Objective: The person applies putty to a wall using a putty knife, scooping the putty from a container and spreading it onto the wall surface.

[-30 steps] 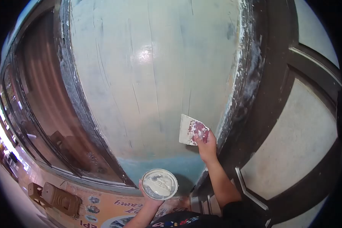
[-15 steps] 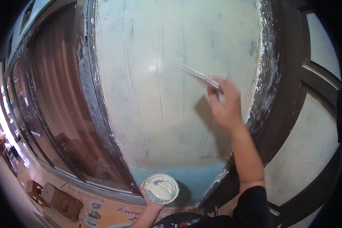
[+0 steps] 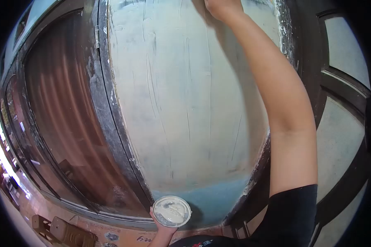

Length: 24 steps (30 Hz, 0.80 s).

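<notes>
At the bottom, my left hand [image 3: 162, 229] is closed around the side of a round tub [image 3: 172, 211] of whitish putty, holding it tilted so that the paste inside shows. My right arm stretches up along the wall panel [image 3: 181, 107], which is coated with pale, streaked putty. At the top edge of the view, my right hand [image 3: 223, 8] is closed and partly cut off. The putty knife it gripped half a second ago lies outside the view. Bare blue paint [image 3: 218, 197] shows along the panel's foot.
A dark, worn frame post [image 3: 111, 103] borders the panel on the left, beside a glass window [image 3: 62, 107] with a brown curtain. Brown plastic stools [image 3: 68, 232] stand on the floor at lower left. A dark panelled door [image 3: 317, 99] is on the right.
My right hand has moved from the middle of the panel up to the top edge, taking the putty knife out of view. The view has shifted slightly; my left hand still holds the tub.
</notes>
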### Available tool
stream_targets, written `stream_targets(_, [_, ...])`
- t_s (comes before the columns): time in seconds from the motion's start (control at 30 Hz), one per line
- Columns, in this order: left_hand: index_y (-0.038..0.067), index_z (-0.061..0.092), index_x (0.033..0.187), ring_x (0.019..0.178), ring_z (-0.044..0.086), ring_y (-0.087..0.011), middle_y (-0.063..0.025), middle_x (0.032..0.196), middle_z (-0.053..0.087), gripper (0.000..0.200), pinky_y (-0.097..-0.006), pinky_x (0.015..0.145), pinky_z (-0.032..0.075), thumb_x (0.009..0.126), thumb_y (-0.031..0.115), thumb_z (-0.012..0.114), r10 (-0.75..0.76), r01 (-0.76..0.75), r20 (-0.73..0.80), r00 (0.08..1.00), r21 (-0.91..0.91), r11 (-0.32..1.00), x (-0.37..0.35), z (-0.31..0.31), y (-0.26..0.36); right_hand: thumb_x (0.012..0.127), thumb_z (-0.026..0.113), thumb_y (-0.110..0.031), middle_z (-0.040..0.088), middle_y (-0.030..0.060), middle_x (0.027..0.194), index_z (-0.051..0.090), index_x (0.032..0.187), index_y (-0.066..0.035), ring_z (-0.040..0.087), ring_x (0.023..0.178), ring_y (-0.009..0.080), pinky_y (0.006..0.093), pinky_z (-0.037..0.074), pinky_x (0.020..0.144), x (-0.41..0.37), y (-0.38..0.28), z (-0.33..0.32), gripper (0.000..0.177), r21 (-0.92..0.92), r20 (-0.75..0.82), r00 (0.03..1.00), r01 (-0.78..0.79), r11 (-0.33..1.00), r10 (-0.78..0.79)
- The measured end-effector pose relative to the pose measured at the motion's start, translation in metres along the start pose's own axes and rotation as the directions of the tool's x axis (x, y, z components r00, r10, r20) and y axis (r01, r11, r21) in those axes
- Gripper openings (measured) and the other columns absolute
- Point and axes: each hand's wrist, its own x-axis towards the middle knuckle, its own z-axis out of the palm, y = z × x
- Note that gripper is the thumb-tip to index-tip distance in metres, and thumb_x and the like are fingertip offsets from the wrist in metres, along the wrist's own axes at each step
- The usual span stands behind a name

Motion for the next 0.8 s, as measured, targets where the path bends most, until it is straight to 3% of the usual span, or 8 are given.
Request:
stream_targets(0.1, [0.014, 0.051, 0.136, 0.127, 0.047, -0.0409, -0.0155, 0.141, 0.050, 0.084, -0.0600, 0.106, 0.037, 0.082, 0.077, 0.040, -0.091, 0.092, 0.054, 0.994, -0.023, 0.995, -0.005, -0.004, 0.011, 0.091, 0.048, -0.017, 0.062, 0.0173, 0.111, 0.064, 0.109, -0.011, 0.058, 0.109, 0.0339, 0.0446, 0.046, 0.094, -0.005, -0.008, 0.013, 0.025, -0.004, 0.030, 0.999, -0.031, 1.000, 0.031])
stream_targets(0.17, [0.014, 0.051, 0.137, 0.128, 0.047, -0.0412, -0.0157, 0.142, 0.049, 0.084, -0.0602, 0.107, 0.036, 0.081, 0.076, 0.040, -0.099, 0.095, 0.046, 0.994, 0.077, 0.992, -0.006, -0.007, 0.017, 0.090, 0.052, -0.017, 0.063, 0.0172, 0.104, 0.064, 0.101, -0.010, 0.060, 0.102, 0.0353, 0.0448, 0.049, 0.087, -0.016, -0.014, 0.008, 0.019, 0.013, 0.116, 0.993, -0.037, 0.999, 0.036])
stream_targets(0.2, [0.014, 0.051, 0.137, 0.128, 0.046, -0.0413, -0.0158, 0.142, 0.049, 0.084, -0.0605, 0.107, 0.036, 0.082, 0.076, 0.040, -0.120, 0.118, 0.029, 0.992, 0.071, 0.991, -0.006, -0.009, 0.020, 0.087, 0.055, -0.016, 0.063, 0.0176, 0.097, 0.064, 0.097, -0.009, 0.061, 0.096, 0.0363, 0.0453, 0.051, 0.083, -0.025, -0.017, 0.005, 0.015, 0.031, 0.075, 0.997, 0.008, 0.999, -0.010])
stream_targets(0.43, [0.013, 0.051, 0.136, 0.128, 0.048, -0.0393, -0.0156, 0.141, 0.050, 0.080, -0.0582, 0.108, 0.036, 0.083, 0.072, 0.044, -0.249, 0.249, 0.039, 0.968, 0.009, 0.968, -0.011, -0.009, 0.020, 0.086, 0.056, -0.014, 0.065, 0.0184, 0.100, 0.066, 0.100, -0.010, 0.063, 0.095, 0.0360, 0.0456, 0.052, 0.083, -0.089, -0.034, -0.014, 0.017, 0.057, 0.235, 0.972, -0.039, 0.998, 0.024])
stream_targets(0.5, [0.013, 0.051, 0.136, 0.128, 0.048, -0.0393, -0.0163, 0.140, 0.051, 0.080, -0.0579, 0.108, 0.036, 0.084, 0.072, 0.043, -0.254, 0.255, 0.044, 0.966, -0.024, 0.967, -0.017, -0.005, 0.011, 0.087, 0.058, -0.008, 0.062, 0.0093, 0.100, 0.062, 0.112, -0.016, 0.060, 0.098, 0.0318, 0.0423, 0.052, 0.081, -0.120, -0.032, -0.010, 0.027, 0.010, 0.243, 0.970, 0.003, 1.000, -0.006])
stream_targets(0.53, [0.013, 0.051, 0.136, 0.128, 0.048, -0.0393, -0.0163, 0.140, 0.051, 0.080, -0.0579, 0.108, 0.036, 0.084, 0.072, 0.043, -0.252, 0.253, 0.042, 0.967, -0.033, 0.967, -0.020, -0.008, 0.004, 0.081, 0.063, -0.009, 0.059, 0.0065, 0.103, 0.062, 0.104, -0.017, 0.060, 0.095, 0.0301, 0.0411, 0.056, 0.074, -0.134, -0.036, -0.013, 0.025, 0.009, 0.252, 0.968, 0.022, 1.000, -0.024])
stream_targets(0.7, [0.012, 0.050, 0.138, 0.129, 0.047, -0.0402, -0.0161, 0.142, 0.050, 0.083, -0.0583, 0.109, 0.035, 0.083, 0.074, 0.038, -0.268, 0.268, -0.023, 0.963, 0.018, 0.963, -0.038, -0.024, -0.039, 0.080, 0.064, -0.011, 0.059, 0.0052, 0.099, 0.062, 0.102, -0.018, 0.060, 0.096, 0.0292, 0.0399, 0.058, 0.069, -0.209, -0.072, -0.035, 0.023, 0.080, 0.324, 0.946, -0.015, 0.997, -0.012])
stream_targets(0.8, [0.013, 0.050, 0.139, 0.131, 0.045, -0.0411, -0.0163, 0.143, 0.048, 0.084, -0.0601, 0.109, 0.034, 0.083, 0.074, 0.039, -0.335, 0.335, -0.012, 0.942, -0.049, 0.941, -0.057, -0.012, -0.055, 0.080, 0.065, -0.013, 0.059, 0.0042, 0.099, 0.062, 0.100, -0.018, 0.060, 0.095, 0.0289, 0.0395, 0.059, 0.067, -0.256, -0.099, -0.050, 0.021, 0.132, 0.396, 0.918, -0.064, 0.989, 0.007])
